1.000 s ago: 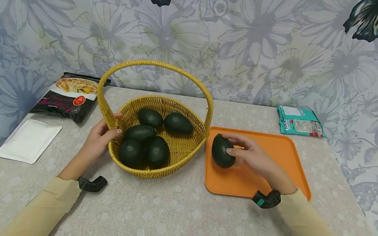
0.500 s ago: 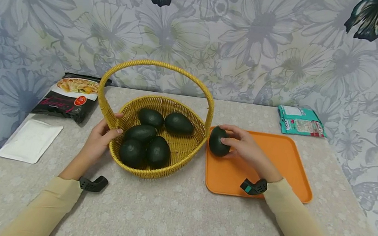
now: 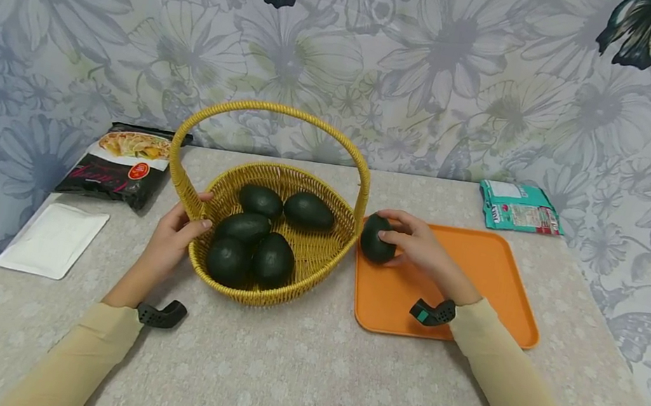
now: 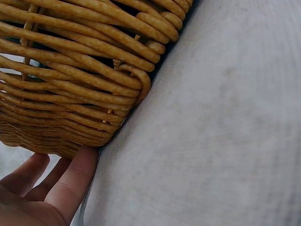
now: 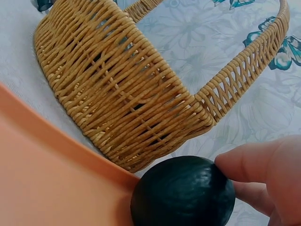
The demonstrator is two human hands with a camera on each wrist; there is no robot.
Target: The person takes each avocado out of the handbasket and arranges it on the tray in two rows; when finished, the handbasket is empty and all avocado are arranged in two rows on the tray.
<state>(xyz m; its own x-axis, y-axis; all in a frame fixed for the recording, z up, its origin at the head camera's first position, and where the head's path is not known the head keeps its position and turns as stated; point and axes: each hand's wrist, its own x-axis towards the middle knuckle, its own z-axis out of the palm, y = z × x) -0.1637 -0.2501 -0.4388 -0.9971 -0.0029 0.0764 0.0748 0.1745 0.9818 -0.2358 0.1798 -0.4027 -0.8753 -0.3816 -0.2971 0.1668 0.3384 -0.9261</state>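
My left hand [image 3: 168, 239] holds the yellow wicker basket [image 3: 313, 279] at its left side, thumb over the rim by the foot of the handle. In the left wrist view its fingers [image 4: 70, 188] lie against the woven wall. Several dark green avocados [image 3: 273, 261] lie in the left and back of the basket. Between thumb and fingers, my right hand [image 3: 420, 250] grips another avocado [image 3: 376, 238] at the back left corner of the orange tray [image 3: 442, 314], just right of the basket. In the right wrist view this avocado [image 5: 181, 195] overlaps the tray's edge.
A black food packet [image 3: 120, 167] and a flat white packet [image 3: 52, 240] lie left of the basket. At the back right is a teal packet [image 3: 520, 209]. A patterned wall [image 3: 448, 73] rises behind the table [image 3: 284, 381].
The avocado in my right hand has moved left and away from me, from over the tray's left part to its back left corner. My left hand and the basket stay in place.
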